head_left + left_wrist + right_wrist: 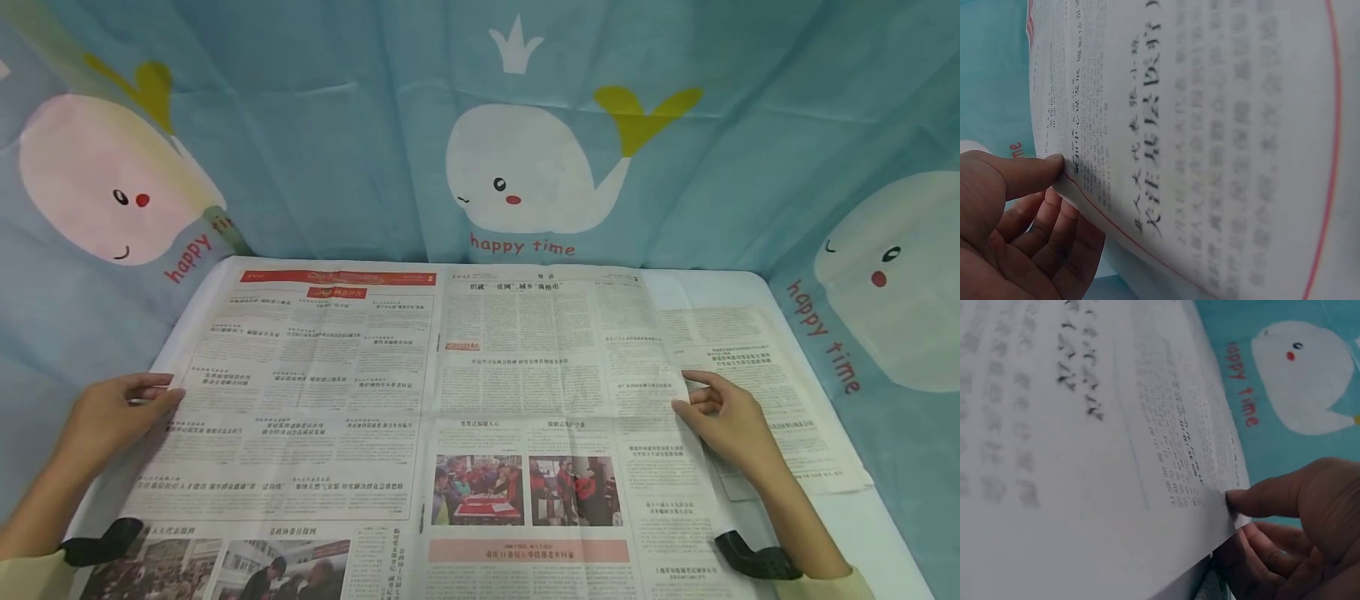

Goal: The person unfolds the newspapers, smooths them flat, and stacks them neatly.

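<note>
A large newspaper sheet (427,400) lies spread across the white table, with a centre fold and colour photos low on both pages. At its left edge my left hand (123,417) pinches the paper, the thumb on top and the fingers beneath, as the left wrist view of that hand (1029,219) shows. My right hand (723,417) pinches the right edge the same way; in the right wrist view the hand (1291,531) has its thumb on the printed face. Both side edges are raised a little. The sheet's bottom runs out of the head view.
Partly under the sheet on the right lies another newspaper (780,400). A white table (720,283) carries both. Blue cloth (337,167) printed with whales hangs behind and at both sides. Black bands (105,542) sit on the wrists.
</note>
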Demonstrator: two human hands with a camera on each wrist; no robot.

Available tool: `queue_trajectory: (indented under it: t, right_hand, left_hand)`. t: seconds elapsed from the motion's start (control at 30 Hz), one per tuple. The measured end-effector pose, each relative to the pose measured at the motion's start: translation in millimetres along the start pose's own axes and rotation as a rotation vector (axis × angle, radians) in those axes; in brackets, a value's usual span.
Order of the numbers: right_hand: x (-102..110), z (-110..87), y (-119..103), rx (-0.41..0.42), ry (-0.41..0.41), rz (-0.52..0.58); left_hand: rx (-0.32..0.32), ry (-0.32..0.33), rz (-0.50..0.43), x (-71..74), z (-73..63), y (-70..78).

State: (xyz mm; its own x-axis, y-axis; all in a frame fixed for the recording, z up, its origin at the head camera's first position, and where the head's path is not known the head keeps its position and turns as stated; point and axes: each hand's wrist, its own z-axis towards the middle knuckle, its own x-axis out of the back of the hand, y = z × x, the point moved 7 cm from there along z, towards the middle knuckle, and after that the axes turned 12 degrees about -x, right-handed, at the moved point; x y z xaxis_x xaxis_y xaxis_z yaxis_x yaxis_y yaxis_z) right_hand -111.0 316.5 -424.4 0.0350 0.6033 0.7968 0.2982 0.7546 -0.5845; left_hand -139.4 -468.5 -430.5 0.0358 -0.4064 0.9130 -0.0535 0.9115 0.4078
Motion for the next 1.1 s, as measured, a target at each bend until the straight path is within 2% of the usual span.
queue_trajectory:
  t: [0.13,0.3,0.67,0.9,1.1]
  right_hand:
    - [0.6,-2.2,-3.2,0.019,0.049,-0.058]
    - [1.1,-4.5,-5.4,0.022,0.068,-0.094]
    - [4.3,-7.9,-6.6,0.047,0.088,-0.114]
    - [12.7,-7.1,-4.0,0.060,0.107,-0.099]
    - [29.9,-0.8,-6.9,0.119,0.222,-0.042]
  left_hand:
    - [-0.029,0.010,0.013,-0.9,-1.3,2.7]
    - [-0.040,0.003,0.013,-2.2,-4.1,6.0]
    - [-0.004,-0.010,0.048,-2.9,-6.6,5.2]
    - [0.004,-0.037,0.061,-6.1,-6.1,12.5]
    - [-0.089,-0.030,0.062,-9.2,-1.3,34.7]
